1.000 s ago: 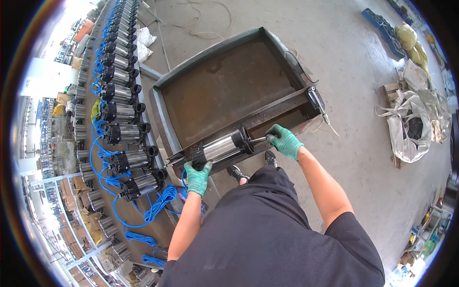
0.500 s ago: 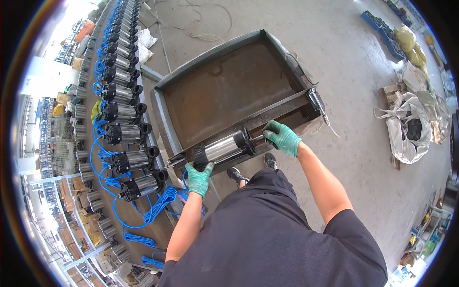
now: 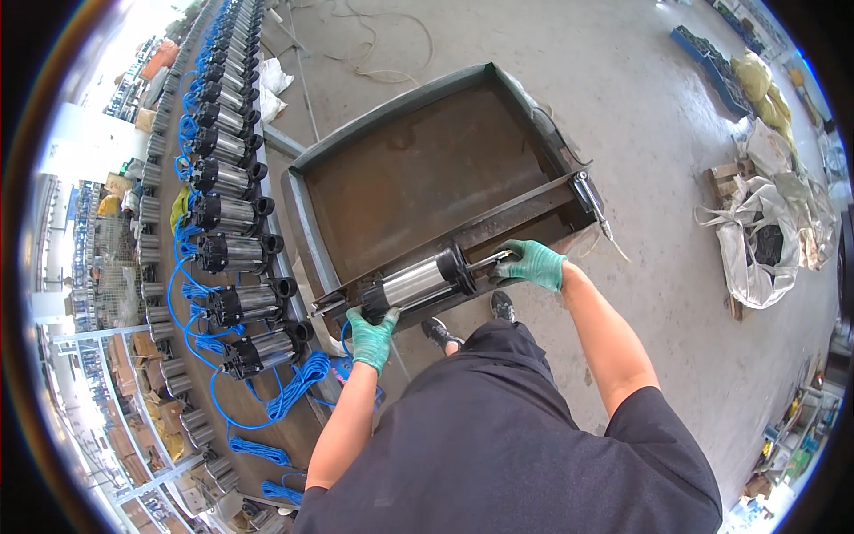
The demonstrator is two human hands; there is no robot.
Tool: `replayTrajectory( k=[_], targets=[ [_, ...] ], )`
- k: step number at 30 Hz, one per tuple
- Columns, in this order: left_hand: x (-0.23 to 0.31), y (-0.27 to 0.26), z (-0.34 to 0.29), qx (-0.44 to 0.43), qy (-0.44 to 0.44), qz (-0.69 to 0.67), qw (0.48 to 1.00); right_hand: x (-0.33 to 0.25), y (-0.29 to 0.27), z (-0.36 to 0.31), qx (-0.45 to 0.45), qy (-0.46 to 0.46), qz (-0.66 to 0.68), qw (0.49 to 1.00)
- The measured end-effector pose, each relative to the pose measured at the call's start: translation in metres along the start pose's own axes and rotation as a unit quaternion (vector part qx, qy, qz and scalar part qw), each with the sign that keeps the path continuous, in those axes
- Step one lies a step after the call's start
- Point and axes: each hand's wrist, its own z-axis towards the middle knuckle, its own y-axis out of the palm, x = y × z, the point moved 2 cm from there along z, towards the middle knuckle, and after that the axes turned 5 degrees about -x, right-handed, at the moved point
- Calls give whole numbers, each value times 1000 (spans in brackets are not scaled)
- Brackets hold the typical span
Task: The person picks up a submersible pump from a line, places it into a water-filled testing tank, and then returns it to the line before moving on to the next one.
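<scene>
A submersible pump (image 3: 416, 283) with a shiny steel barrel and black ends lies across the near side of a metal trough. My left hand (image 3: 371, 341), in a green glove, grips the pump's left end, thumb and fingers against its side. A bright metal rod (image 3: 487, 261) sticks out past the pump's right end. My gloved right hand (image 3: 534, 265) is closed around this rod's outer end; the fingertips are partly hidden. Left of the pump, a small metal clamp fitting (image 3: 327, 303) sits at the trough's corner.
The trough (image 3: 298, 209) has a wet brown bottom and a crossbar. An air gun (image 3: 594, 200) hangs at its right corner. Along the left, a bench carries a long row of similar pumps (image 3: 233, 214) with coiled blue cables (image 3: 302, 384). White sacks (image 3: 761, 240) stand at right.
My right hand has shifted slightly right and down and turned, and more of the metal rod shows. My left hand stays at the pump's left end.
</scene>
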Motion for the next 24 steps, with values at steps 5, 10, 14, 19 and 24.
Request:
replayTrajectory(
  k=[5,10,14,19,24],
  targets=[
    [1,0,1,3,11,-2,1000,-4,4,9,66,92,-85,990],
    [-4,1,1,3,8,-9,1000,-3,17,14,145,110,-97,979],
    [3,2,-1,6,21,-21,1000,17,22,18,166,4,25,986],
    [-2,1,-1,5,41,-10,999,20,20,19,131,51,125,982],
    [9,0,-4,5,29,-10,1000,-7,21,26,134,158,-164,964]
  ],
)
